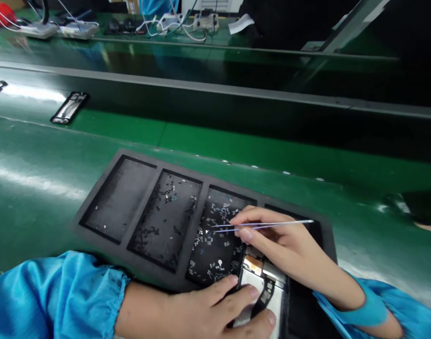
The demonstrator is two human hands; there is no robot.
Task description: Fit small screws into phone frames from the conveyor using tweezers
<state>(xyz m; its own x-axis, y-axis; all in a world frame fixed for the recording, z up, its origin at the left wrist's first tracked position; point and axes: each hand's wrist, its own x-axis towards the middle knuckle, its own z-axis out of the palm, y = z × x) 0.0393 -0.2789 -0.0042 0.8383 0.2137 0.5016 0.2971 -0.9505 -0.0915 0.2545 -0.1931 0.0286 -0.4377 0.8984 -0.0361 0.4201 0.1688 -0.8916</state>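
Note:
Between the thumb and fingers of my right hand (277,235) is a pair of tweezers (264,225), its tips a little apart over the third compartment of a dark foam tray (201,197). Small metal and black pieces (211,235) lie scattered in that compartment. My left hand (222,308) lies with fingers spread on an opened phone (252,282), which rests on the tray's right part. The phone shows a silver plate, a black flex cable and a copper-coloured patch. Part of it is hidden under both hands.
Further phone bodies (70,108) lie on the green belt at the far left. A metal rail (166,82) runs across behind it. Power strips (169,22) and cables stand on the back bench. At the right edge, part of another person's hand (429,227) shows.

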